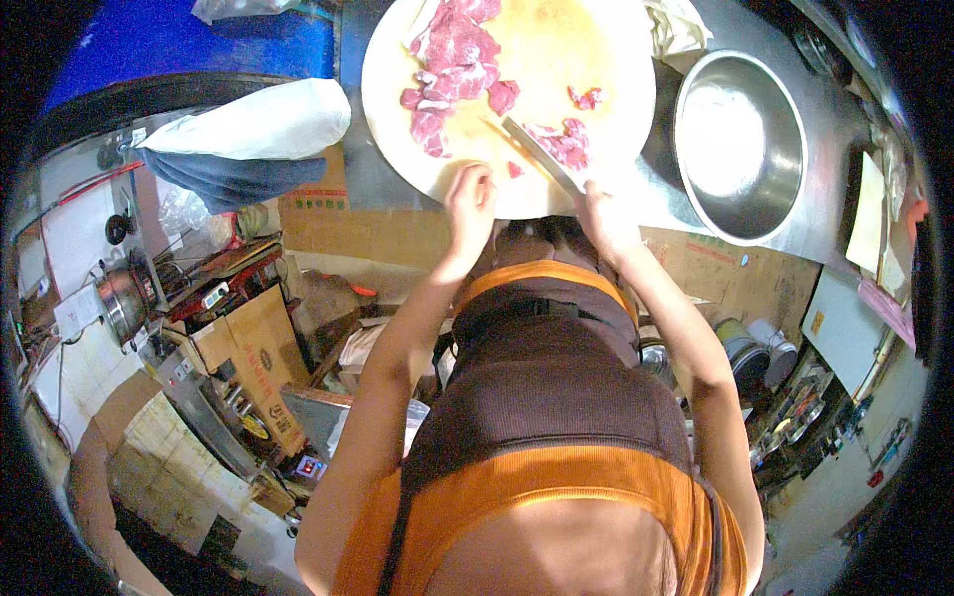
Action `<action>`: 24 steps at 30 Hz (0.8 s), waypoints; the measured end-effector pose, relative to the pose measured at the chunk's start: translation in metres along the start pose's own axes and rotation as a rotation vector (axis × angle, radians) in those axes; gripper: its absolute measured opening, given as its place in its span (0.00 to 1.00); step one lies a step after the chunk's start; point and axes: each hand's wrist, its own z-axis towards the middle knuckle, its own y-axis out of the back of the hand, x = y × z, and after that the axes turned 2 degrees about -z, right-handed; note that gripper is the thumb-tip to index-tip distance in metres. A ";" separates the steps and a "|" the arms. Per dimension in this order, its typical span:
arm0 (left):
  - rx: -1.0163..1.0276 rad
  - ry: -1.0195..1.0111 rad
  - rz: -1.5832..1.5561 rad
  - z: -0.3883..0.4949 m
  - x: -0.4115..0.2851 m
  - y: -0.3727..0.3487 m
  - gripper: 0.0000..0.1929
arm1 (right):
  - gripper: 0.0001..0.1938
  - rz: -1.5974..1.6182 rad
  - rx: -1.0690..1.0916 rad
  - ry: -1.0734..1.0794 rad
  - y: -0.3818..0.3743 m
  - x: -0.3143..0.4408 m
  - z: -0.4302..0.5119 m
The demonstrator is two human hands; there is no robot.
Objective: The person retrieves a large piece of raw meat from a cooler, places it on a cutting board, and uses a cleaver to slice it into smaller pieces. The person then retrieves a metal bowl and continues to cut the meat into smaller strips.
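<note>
A round cutting board lies on the metal counter. Along its left side spreads a pile of raw meat slices. My right hand grips a knife at the board's near edge, its blade slanting up and left. Cut raw meat lies just right of the blade, with smaller red bits farther back. My left hand rests at the near left edge, fingers curled, close to a small meat scrap. Whether it pinches anything cannot be told.
To the right of the board stands a large steel bowl, with a crumpled pale bag behind it. On the left are a white cloth or bag, a dark blue cloth and a blue surface. Cardboard hangs below the counter's edge.
</note>
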 end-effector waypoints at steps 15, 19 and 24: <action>0.194 -0.140 0.385 0.123 0.004 -0.045 0.12 | 0.14 0.138 -0.286 -0.251 0.046 -0.039 0.014; 0.281 0.315 -0.188 0.113 0.035 -0.046 0.08 | 0.14 0.253 -0.341 -0.273 0.054 -0.023 0.003; 0.123 -0.040 0.249 0.088 0.000 -0.041 0.16 | 0.16 0.371 -0.370 -0.267 0.035 -0.024 -0.014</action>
